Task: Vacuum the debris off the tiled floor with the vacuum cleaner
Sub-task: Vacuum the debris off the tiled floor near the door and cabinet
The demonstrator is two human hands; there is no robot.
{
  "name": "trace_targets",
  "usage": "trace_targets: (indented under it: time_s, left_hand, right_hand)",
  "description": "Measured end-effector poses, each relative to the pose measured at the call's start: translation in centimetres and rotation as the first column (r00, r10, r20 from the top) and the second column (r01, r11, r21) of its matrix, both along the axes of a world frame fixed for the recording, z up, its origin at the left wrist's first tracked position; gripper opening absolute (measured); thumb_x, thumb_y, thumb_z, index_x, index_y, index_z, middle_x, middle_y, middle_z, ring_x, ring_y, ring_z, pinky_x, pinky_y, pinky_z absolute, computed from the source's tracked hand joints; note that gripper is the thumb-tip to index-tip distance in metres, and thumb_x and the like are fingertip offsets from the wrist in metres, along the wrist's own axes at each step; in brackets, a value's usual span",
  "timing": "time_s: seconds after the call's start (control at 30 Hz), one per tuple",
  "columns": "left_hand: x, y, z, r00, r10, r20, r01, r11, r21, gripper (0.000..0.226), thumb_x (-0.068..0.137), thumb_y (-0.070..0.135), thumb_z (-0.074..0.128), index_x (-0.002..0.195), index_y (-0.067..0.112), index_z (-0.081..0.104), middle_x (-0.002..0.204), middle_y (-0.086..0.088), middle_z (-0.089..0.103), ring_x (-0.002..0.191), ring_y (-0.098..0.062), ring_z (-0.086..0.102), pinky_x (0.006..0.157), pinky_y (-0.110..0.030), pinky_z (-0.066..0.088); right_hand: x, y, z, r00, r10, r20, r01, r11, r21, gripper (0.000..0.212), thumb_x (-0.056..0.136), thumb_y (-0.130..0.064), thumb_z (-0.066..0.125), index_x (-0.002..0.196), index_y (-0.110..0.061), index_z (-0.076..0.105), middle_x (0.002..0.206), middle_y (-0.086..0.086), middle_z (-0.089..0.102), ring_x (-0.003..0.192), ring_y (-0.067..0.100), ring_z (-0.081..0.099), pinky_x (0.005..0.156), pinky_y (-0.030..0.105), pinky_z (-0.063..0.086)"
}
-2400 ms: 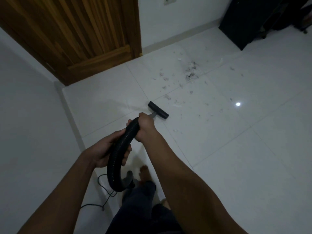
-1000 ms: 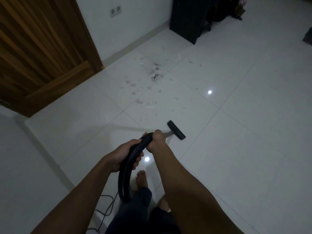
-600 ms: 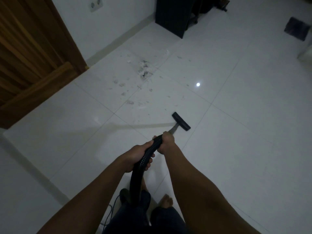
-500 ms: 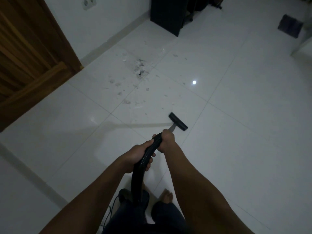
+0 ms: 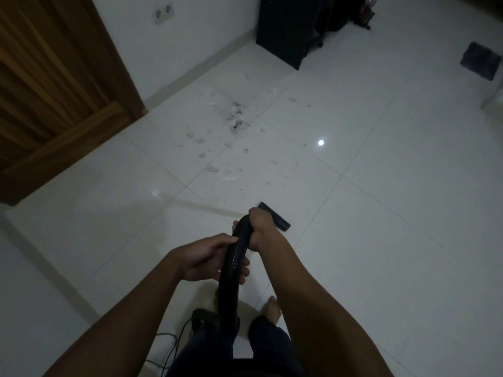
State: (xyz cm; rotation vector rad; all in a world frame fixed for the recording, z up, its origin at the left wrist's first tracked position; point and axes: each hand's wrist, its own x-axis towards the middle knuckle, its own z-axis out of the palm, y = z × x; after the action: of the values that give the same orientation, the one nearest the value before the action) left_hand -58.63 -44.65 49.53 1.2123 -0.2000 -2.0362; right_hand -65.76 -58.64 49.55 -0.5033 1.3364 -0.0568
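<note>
A black ribbed vacuum hose runs from between my legs up to a flat black nozzle that lies on the white tiled floor. My right hand grips the hose near its front end, hiding the neck of the nozzle. My left hand holds the hose a little lower, fingers curled around it. Debris, a dark clump with scattered grey and white bits, lies on the tiles beyond the nozzle, apart from it.
A wooden door stands at the left, with a wall socket beside it. A black cabinet is against the far wall. A dark mat lies at far right. A power cord trails by my bare feet.
The nozzle has been drawn back toward me and now sits closer to my right hand, farther from the debris. My view has shifted a little. Both hands keep their hold on the hose.
</note>
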Motion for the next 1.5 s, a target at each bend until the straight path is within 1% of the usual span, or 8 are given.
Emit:
trace_targets:
  time_s: [0.2, 0.33, 0.43, 0.53, 0.7, 0.93, 1.13, 1.5]
  left_hand:
    - [1.3, 5.3, -0.3, 0.995, -0.049, -0.090, 0.045, 0.998, -0.045, 0.068, 0.062, 0.050, 0.082, 0.106, -0.001, 0.074, 0.110, -0.023, 0.071, 0.103, -0.035, 0.067, 0.110, -0.053, 0.033]
    - [0.8, 8.8, -0.6, 0.983, 0.105, -0.153, -0.113, 0.993, -0.046, 0.061, 0.063, 0.042, 0.084, 0.103, -0.003, 0.074, 0.107, -0.020, 0.073, 0.099, -0.035, 0.068, 0.114, -0.062, 0.021]
    - [0.4, 10.5, -0.5, 0.966, 0.209, -0.154, -0.215, 0.976, -0.022, 0.060, 0.061, 0.039, 0.087, 0.102, -0.003, 0.074, 0.105, -0.021, 0.073, 0.096, -0.036, 0.069, 0.112, -0.059, 0.026]
    - [0.0, 11.0, -0.4, 0.955, 0.275, -0.109, -0.276, 0.961, 0.007, 0.064, 0.066, 0.043, 0.085, 0.107, -0.005, 0.071, 0.108, -0.025, 0.070, 0.100, -0.041, 0.067, 0.113, -0.062, 0.025]
    - [-1.0, 10.3, -0.1, 0.948, 0.319, 0.020, -0.320, 0.946, 0.053, 0.076, 0.063, 0.056, 0.081, 0.109, -0.003, 0.069, 0.110, -0.025, 0.069, 0.101, -0.036, 0.068, 0.099, -0.049, 0.043]
    - [-0.5, 9.8, 0.2, 0.938, 0.344, 0.034, -0.346, 0.937, 0.055, 0.076, 0.061, 0.053, 0.082, 0.111, -0.004, 0.067, 0.106, -0.023, 0.069, 0.096, -0.036, 0.069, 0.094, -0.047, 0.048]
    - [-0.8, 7.5, 0.4, 0.936, 0.344, 0.075, -0.350, 0.932, 0.093, 0.066, 0.089, 0.053, 0.053, 0.121, -0.004, 0.064, 0.115, -0.024, 0.069, 0.105, -0.034, 0.067, 0.087, -0.039, 0.053]
    - [1.2, 5.5, 1.1, 0.951, 0.309, 0.009, -0.308, 0.946, 0.098, 0.066, 0.091, 0.052, 0.052, 0.124, -0.005, 0.062, 0.118, -0.026, 0.067, 0.106, -0.036, 0.067, 0.094, -0.044, 0.053]
  right_hand:
    - [1.4, 5.3, 1.6, 0.992, 0.125, 0.033, -0.128, 0.985, 0.114, 0.020, 0.102, -0.019, 0.041, 0.116, -0.007, 0.044, 0.090, 0.017, 0.052, 0.059, 0.024, 0.052, 0.052, 0.033, 0.050]
    - [2.4, 8.2, 2.0, 0.966, 0.250, 0.065, -0.257, 0.957, 0.132, 0.027, 0.102, -0.021, 0.042, 0.126, -0.008, 0.043, 0.091, 0.016, 0.051, 0.060, 0.024, 0.053, 0.050, 0.032, 0.050]
    - [3.3, 9.5, 1.9, 0.938, 0.341, 0.058, -0.346, 0.929, 0.130, 0.022, 0.102, -0.021, 0.042, 0.119, -0.006, 0.043, 0.089, 0.016, 0.051, 0.063, 0.024, 0.053, 0.055, 0.035, 0.051]
    - [3.9, 9.6, 1.5, 0.905, 0.423, 0.049, -0.426, 0.898, 0.113, 0.019, 0.103, -0.019, 0.040, 0.117, -0.006, 0.040, 0.088, 0.016, 0.050, 0.064, 0.024, 0.053, 0.057, 0.035, 0.051]
    - [4.3, 8.8, 0.2, 0.878, 0.478, -0.012, -0.477, 0.877, 0.058, 0.030, 0.102, -0.018, 0.037, 0.130, -0.006, 0.040, 0.086, 0.015, 0.052, 0.060, 0.023, 0.055, 0.047, 0.031, 0.051]
    - [4.7, 8.0, 0.5, 0.877, 0.481, 0.018, -0.481, 0.874, 0.067, 0.016, 0.103, -0.017, 0.039, 0.109, -0.002, 0.040, 0.082, 0.018, 0.053, 0.062, 0.025, 0.055, 0.056, 0.036, 0.052]
    - [5.6, 6.1, 0.1, 0.793, 0.608, -0.028, -0.608, 0.794, 0.029, 0.020, 0.103, -0.018, 0.037, 0.113, 0.000, 0.039, 0.081, 0.019, 0.054, 0.063, 0.024, 0.055, 0.056, 0.034, 0.052]
    - [7.5, 4.2, -0.1, 0.708, 0.703, -0.067, -0.704, 0.710, 0.012, 0.018, 0.103, -0.018, 0.040, 0.113, -0.003, 0.041, 0.083, 0.017, 0.054, 0.061, 0.022, 0.055, 0.050, 0.030, 0.052]
